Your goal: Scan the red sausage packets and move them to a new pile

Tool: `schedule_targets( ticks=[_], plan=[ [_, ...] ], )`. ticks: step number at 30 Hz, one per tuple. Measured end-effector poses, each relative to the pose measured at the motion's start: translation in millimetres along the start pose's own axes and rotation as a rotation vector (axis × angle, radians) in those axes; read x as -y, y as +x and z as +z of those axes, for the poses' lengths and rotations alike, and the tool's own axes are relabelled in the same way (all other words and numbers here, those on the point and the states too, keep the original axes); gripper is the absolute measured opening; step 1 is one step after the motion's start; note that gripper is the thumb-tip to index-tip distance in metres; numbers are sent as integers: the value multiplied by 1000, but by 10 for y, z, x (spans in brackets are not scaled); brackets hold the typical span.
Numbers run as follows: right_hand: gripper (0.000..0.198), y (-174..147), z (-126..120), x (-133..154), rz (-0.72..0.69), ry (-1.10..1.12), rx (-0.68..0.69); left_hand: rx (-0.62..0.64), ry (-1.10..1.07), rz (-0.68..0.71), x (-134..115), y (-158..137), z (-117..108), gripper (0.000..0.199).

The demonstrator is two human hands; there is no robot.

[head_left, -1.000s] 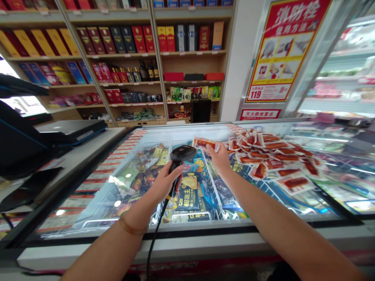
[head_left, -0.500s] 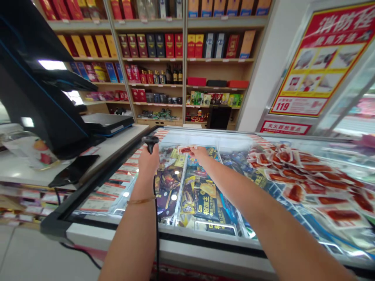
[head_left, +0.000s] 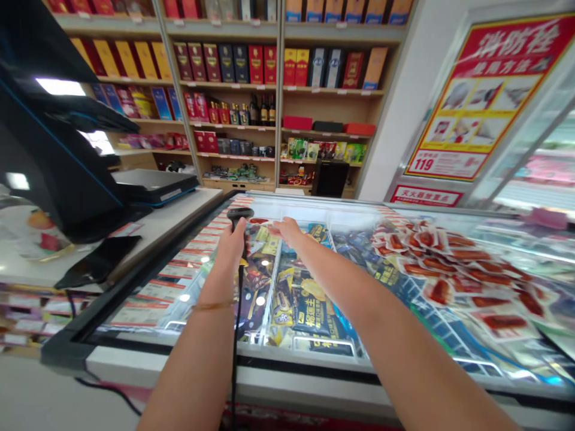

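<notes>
My left hand (head_left: 230, 244) is wrapped round the handle of a black barcode scanner (head_left: 241, 213), whose cable hangs down along my forearm. Just right of the scanner head, my right hand (head_left: 286, 231) pinches a small clear packet of reddish-brown sausage (head_left: 258, 221) by its right end. The packet's left end lies close to the scanner, partly behind it. Both hands are above the glass top of a chest freezer (head_left: 171, 372). A pile of similar sausage packets (head_left: 462, 255) is spread over the glass to the right.
Bagged frozen goods (head_left: 317, 308) show through the glass. On the left counter (head_left: 27, 263) stand a dark checkout machine (head_left: 49, 137) with a weighing plate (head_left: 155, 182) and a flat black device (head_left: 99, 260). Shelves (head_left: 224, 87) of boxes and bottles line the back; a red poster (head_left: 489, 99) hangs right.
My right hand has moved left with the sausage packet, bringing it up to the scanner. The scanner has tilted and shifted slightly right. The view has swung a little right.
</notes>
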State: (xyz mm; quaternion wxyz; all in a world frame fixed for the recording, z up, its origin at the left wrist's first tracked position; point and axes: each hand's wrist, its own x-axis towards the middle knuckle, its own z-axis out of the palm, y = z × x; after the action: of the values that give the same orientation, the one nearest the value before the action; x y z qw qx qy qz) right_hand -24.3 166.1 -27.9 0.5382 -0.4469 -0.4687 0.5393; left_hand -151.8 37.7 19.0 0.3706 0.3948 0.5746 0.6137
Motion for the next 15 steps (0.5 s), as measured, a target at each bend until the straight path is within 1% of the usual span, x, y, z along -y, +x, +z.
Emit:
schedule_targets(
  ticks=[2, 4, 6, 9, 10, 11, 12, 13, 15],
  plan=[
    [36, -114, -327, 87, -31, -133, -63, 97, -57, -11, 12, -72, 120, 35],
    [39, -245, -755, 223, -91, -260, -134, 171, -106, -20, 33, -157, 234, 37],
    [34, -396, -1257, 420, -161, -382, -214, 244, -137, -43, 60, -250, 331, 39],
    [24, -642, -2074, 815, -251, -554, -359, 352, -162, -72, 95, -390, 439, 42],
    [23, -722, -2344, 958, -295, -770, -448, 383, -169, -72, 103, -433, 464, 42],
    [24, -798, -2606, 1097, -306, -971, -568, 410, -176, -64, 109, -472, 483, 43],
    [27, -865, -2854, 1225, -289, -1140, -674, 437, -180, -51, 113, -505, 499, 44],
    [31, -922, -3083, 1337, -252, -1185, -742, 464, -179, -38, 117, -532, 510, 44],
    [37, -998, -3468, 1495, -148, -1251, -827, 505, -168, -16, 129, -565, 524, 45]
  ],
)
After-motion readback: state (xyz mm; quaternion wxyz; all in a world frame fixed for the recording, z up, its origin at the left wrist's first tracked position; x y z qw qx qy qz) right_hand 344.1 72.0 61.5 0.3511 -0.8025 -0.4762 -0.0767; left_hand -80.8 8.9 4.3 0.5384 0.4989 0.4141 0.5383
